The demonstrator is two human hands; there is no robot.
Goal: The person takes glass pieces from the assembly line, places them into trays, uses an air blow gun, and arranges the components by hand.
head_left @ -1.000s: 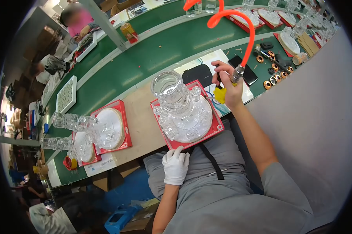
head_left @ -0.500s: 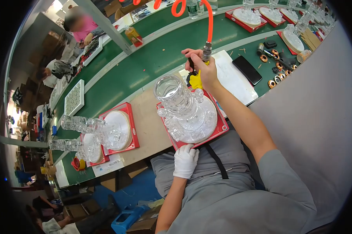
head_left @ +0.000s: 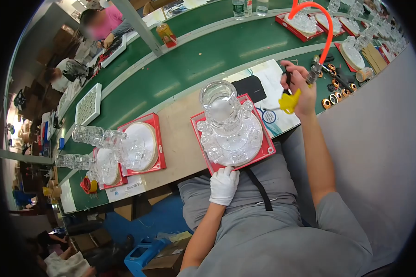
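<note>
My left hand [head_left: 224, 185], in a white glove, has its fingers curled on the near edge of a red tray [head_left: 273, 150]. On that tray stands a clear glass piece [head_left: 221, 108] with a wide round mouth, several small glass knobs and a round white base [head_left: 253, 147]. Up and to the right, my bare right hand [head_left: 303, 90] is wrapped round a yellow and black air gun [head_left: 288, 101]. A metal coupling [head_left: 315, 73] joins it to an orange coiled hose [head_left: 329, 39]. The gun's thin nozzle points left, apart from the glass.
Two more glass pieces [head_left: 141, 145] lie tilted in red trays at the left. A black pouch [head_left: 250, 88] rests beyond my tray. Copper-coloured rings [head_left: 333, 99] are at the right, more trayed glass [head_left: 305, 23] behind. A person [head_left: 108, 23] sits across the green table.
My right hand first swung left behind the glass with the air gun, then moved back right, away from it. The hose swung along. My left hand stays at the tray's near edge.
</note>
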